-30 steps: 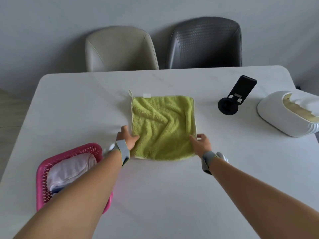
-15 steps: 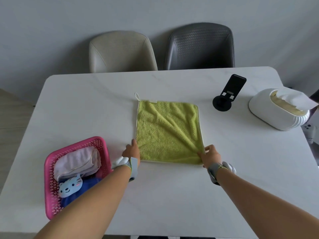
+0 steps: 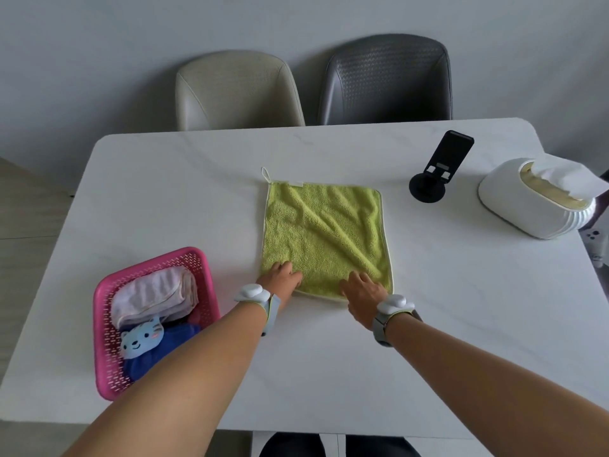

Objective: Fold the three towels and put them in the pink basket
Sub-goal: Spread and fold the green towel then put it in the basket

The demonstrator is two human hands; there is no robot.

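Yellow-green terry towel, spread flat at frame centre; left hand and right hand press its lower edge, fingers flat and extended. Pink perforated plastic basket, lower left.

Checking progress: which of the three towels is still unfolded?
The green towel, lying flat on the table. The pink towel and blue towel are already in the basket.
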